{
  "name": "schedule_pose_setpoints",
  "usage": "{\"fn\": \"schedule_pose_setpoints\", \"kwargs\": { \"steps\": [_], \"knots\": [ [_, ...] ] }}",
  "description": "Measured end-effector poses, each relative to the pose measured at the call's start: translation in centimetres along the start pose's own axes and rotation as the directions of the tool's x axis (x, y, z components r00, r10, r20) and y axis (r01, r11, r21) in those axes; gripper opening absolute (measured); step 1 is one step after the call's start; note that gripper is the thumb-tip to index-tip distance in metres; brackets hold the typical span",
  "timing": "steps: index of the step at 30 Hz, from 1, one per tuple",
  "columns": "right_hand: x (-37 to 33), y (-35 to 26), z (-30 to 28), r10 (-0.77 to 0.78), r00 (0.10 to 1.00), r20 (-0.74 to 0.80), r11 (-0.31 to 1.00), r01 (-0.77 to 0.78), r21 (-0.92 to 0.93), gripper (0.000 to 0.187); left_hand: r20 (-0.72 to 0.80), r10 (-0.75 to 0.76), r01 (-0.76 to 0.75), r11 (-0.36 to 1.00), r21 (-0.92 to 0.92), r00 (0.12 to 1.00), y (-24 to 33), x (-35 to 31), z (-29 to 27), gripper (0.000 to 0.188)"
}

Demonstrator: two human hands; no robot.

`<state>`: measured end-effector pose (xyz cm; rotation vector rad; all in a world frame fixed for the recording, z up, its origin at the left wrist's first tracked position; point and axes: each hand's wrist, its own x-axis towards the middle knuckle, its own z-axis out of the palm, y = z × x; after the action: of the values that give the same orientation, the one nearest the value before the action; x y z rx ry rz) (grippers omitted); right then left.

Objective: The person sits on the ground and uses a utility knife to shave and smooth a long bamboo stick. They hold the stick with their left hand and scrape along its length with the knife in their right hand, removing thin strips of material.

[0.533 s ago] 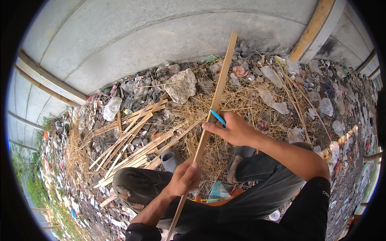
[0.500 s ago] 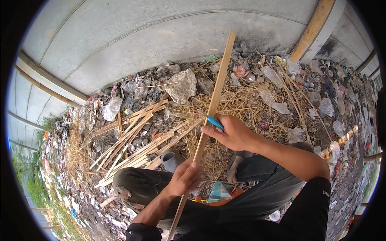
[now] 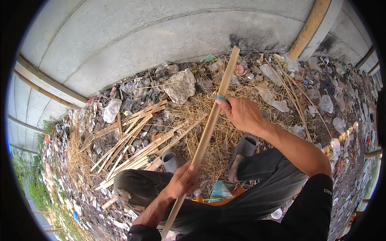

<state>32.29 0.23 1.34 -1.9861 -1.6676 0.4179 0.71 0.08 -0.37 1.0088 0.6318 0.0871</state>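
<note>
Wooden strip point(image 3: 210, 128): one, centre frame, slanting, top end now lower. Left hand point(image 3: 184, 180): closed round it. Right hand point(image 3: 243, 114): curled on blue tool point(image 3: 222, 99), shifted up-strip; I judge another stretch being worked.

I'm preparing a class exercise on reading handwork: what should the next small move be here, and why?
Probably slide the blue tool a short way toward the far end of the wooden strip: the right hand holds the tool at the strip, more strip extends beyond it, and the left hand grips lower down, which should steady it.
</note>
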Motion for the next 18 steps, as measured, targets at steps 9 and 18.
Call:
{"fn": "schedule_pose_setpoints", "kwargs": {
  "steps": [9, 18],
  "knots": [
    [-4.0, -4.5, 3.2, -0.287, 0.947, 0.144, 0.954, 0.296, -0.045, 0.055, -0.058, 0.045, -0.044, 0.999, 0.007, 0.997, 0.7, 0.2, -0.8, 0.051],
    [4.5, 6.7, -6.2, 0.314, 0.929, -0.198, 0.929, -0.343, -0.137, 0.078, 0.013, 0.021, -0.024, 0.949, 0.314, 1.0, 0.6, -1.8, 0.1, 0.054]
  ]
}}
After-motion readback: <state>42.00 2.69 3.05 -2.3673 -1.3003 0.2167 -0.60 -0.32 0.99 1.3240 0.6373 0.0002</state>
